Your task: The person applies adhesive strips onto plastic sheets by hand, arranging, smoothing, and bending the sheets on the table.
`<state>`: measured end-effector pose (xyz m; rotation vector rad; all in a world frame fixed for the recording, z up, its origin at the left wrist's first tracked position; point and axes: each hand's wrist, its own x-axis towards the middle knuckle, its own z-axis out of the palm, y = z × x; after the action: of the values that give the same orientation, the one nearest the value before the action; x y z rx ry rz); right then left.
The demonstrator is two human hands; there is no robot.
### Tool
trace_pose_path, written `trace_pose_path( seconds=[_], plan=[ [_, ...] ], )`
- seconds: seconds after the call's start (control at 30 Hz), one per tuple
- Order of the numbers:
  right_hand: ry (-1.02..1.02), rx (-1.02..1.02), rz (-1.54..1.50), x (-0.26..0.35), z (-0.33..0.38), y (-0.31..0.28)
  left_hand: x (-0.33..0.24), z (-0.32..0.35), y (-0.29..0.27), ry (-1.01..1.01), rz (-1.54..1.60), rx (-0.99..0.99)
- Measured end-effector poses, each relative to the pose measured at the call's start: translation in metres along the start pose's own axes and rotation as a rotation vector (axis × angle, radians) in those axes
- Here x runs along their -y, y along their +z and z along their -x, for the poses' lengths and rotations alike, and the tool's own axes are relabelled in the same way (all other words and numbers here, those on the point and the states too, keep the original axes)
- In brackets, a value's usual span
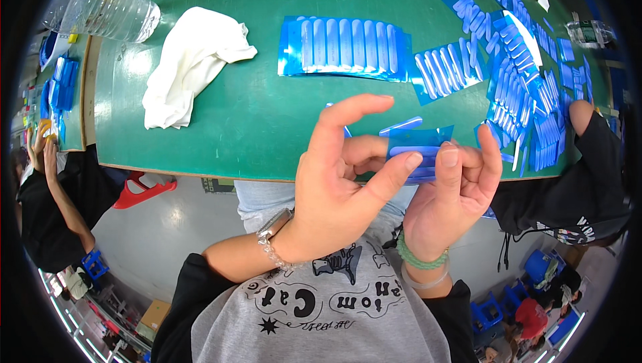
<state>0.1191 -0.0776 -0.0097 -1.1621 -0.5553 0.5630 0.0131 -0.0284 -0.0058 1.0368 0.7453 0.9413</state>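
Note:
Just above the near table edge, both my hands hold a small blue film piece [420,137] carrying rounded blue strips. My left hand [334,186] pinches its left side between thumb and a finger, the index finger raised and bent. At the other side, the thumb and fingertips of my right hand [445,206] close on its right edge. The fingers cover part of the piece. Behind it on the table lies a loose blue strip [402,126]. Farther off rests a stack of blue film sheets [348,45] with upright rounded strips, beside another strip sheet [447,72].
A heap of blue strip sheets [511,99] spreads over the right of the green table [247,146]. At left lie a white cloth [194,62] and a large clear bottle [110,12]. Co-workers sit at both sides; one dark sleeve [598,139] reaches the right edge.

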Motion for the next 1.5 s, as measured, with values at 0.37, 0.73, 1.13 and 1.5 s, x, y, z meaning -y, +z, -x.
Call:
trace_pose_path(
  seconds=[0.37, 0.73, 1.13, 1.5],
  plan=[
    [0.014, -0.005, -0.074, -0.004, 0.003, 0.004, 0.000, 0.001, -0.003, 0.000, 0.004, -0.030],
    [-0.342, 0.150, 0.442, -0.006, -0.007, -0.015, -0.005, -0.002, 0.002, -0.001, 0.174, -0.112],
    [0.293, 0.396, 0.047, 0.028, -0.030, -0.005, 0.001, 0.009, -0.013, 0.136, -0.101, -0.035],
    [0.213, 0.485, 0.184, 0.022, -0.029, 0.000, -0.002, -0.003, -0.012, 0.104, -0.058, -0.047]
  ],
)
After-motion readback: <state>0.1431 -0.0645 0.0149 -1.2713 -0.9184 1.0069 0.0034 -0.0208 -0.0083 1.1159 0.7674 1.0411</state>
